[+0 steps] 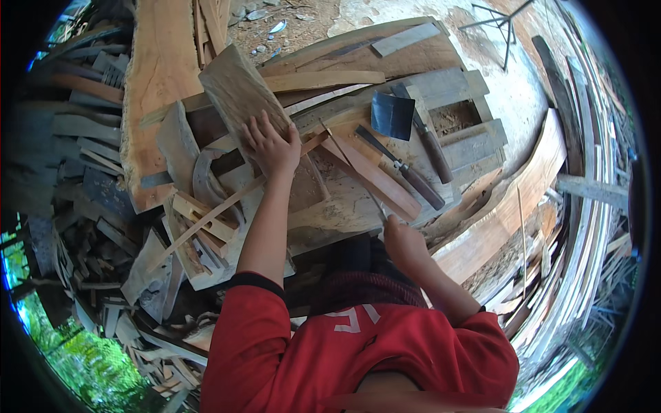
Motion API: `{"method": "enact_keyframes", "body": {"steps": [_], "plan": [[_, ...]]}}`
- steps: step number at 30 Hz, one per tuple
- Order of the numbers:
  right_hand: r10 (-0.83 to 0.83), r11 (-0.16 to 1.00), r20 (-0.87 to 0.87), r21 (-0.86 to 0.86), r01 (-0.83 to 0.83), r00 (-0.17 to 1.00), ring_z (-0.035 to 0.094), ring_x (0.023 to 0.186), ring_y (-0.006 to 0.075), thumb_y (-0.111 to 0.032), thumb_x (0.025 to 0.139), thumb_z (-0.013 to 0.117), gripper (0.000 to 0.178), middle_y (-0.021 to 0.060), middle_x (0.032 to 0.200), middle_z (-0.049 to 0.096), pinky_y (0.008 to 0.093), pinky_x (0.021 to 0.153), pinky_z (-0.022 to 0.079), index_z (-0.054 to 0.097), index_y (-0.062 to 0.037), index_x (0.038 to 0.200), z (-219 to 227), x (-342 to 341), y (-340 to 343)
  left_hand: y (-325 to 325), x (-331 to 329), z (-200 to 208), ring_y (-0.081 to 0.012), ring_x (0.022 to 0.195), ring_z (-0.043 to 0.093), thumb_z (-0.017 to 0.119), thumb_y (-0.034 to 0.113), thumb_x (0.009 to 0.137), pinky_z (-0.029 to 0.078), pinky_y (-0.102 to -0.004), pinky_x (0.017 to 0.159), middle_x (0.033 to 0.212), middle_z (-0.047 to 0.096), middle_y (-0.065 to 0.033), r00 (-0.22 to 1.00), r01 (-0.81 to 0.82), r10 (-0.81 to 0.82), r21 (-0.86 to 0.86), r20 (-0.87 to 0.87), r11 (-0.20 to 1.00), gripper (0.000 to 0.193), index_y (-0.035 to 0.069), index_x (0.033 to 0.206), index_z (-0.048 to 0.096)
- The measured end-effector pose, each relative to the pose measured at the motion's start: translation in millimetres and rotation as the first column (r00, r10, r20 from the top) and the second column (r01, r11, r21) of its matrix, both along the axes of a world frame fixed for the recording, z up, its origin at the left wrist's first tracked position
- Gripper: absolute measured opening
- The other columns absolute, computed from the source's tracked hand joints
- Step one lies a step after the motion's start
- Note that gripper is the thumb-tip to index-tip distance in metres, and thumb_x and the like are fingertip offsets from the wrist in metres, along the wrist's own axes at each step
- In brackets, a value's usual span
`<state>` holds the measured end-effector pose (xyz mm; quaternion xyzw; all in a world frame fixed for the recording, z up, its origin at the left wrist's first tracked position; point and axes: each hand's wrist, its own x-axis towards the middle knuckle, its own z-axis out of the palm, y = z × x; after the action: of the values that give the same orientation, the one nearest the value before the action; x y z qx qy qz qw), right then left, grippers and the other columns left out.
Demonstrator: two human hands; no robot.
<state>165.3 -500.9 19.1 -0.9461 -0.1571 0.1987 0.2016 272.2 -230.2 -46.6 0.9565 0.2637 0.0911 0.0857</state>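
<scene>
My left hand (272, 146) lies with its fingers spread over the lower end of a thick, rough wooden board (237, 86), pressing on it. Beside its wrist a narrow wooden strip (219, 210) runs slantwise across the bench. The fingers of my right hand (405, 242) are closed round the near end of a long, slender file-like tool (354, 167). Its far tip reaches close to the strip's upper end. Under the tool rests a squared reddish wooden bar (375, 180). To the right are a chisel (406, 171) and another wooden-handled tool (434, 148), partly covered by a dark square sheet (393, 115).
Beneath everything is a worn wooden workbench (330, 224). A wide plank (160, 89) stretches away at the left, next to a large pile of scrap wood (76, 206). Long boards (506, 203) lie at the right. A thin metal stand (506, 27) is on the ground beyond.
</scene>
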Motion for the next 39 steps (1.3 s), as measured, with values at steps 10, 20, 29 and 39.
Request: {"method": "enact_keyframes", "body": {"steps": [10,20,29,39], "plan": [[0.020,0.990,-0.052,0.143,-0.013,0.998,0.059,0.066,0.0378,-0.010,0.082,0.043,0.018,0.0231,0.068,0.058,0.0465,0.060,0.046,0.055,0.0028,0.080,-5.7,71.2,53.7,7.2,-0.3,-5.8,-0.0350,0.130,0.017,0.042,0.059,0.081,0.016,-0.0546,0.101,0.136,0.029,-0.0161,0.976,0.116,-0.126,0.069,0.175,0.991,0.072,0.010,0.132,0.031],[-0.052,0.986,0.027,0.162,0.047,0.998,0.060,0.068,0.0358,-0.008,0.080,0.044,0.015,0.0227,0.070,0.059,0.0446,0.060,0.047,0.054,0.0029,0.083,-43.2,81.3,81.0,0.5,-7.7,2.1,-0.0338,0.130,0.017,0.060,0.072,0.058,0.015,-0.0605,0.099,0.134,0.031,-0.0136,0.943,0.239,-0.246,0.059,0.225,0.969,0.095,0.011,0.127,0.036],[-0.045,0.996,0.029,0.073,0.043,0.999,0.057,0.049,0.0350,-0.010,0.080,0.048,0.009,0.0185,0.056,0.056,0.0456,0.046,0.046,0.048,-0.0031,0.085,-20.0,7.9,20.7,2.0,-7.1,1.8,-0.0331,0.131,0.017,0.061,0.071,0.058,0.015,-0.0629,0.098,0.134,0.031,-0.0127,0.941,0.217,-0.217,0.032,0.259,0.976,0.095,0.012,0.128,0.035],[-0.050,0.916,0.232,0.398,-0.048,0.972,0.059,0.065,0.0365,-0.005,0.079,0.045,0.030,0.0237,0.072,0.059,0.0460,0.055,0.047,0.049,0.0026,0.108,-40.4,102.3,96.9,-3.7,-5.4,2.9,-0.0340,0.129,0.022,0.062,0.068,0.059,0.017,-0.0624,0.095,0.132,0.034,-0.0125,0.942,0.192,-0.199,0.050,0.271,0.980,0.090,0.010,0.125,0.039]]}}
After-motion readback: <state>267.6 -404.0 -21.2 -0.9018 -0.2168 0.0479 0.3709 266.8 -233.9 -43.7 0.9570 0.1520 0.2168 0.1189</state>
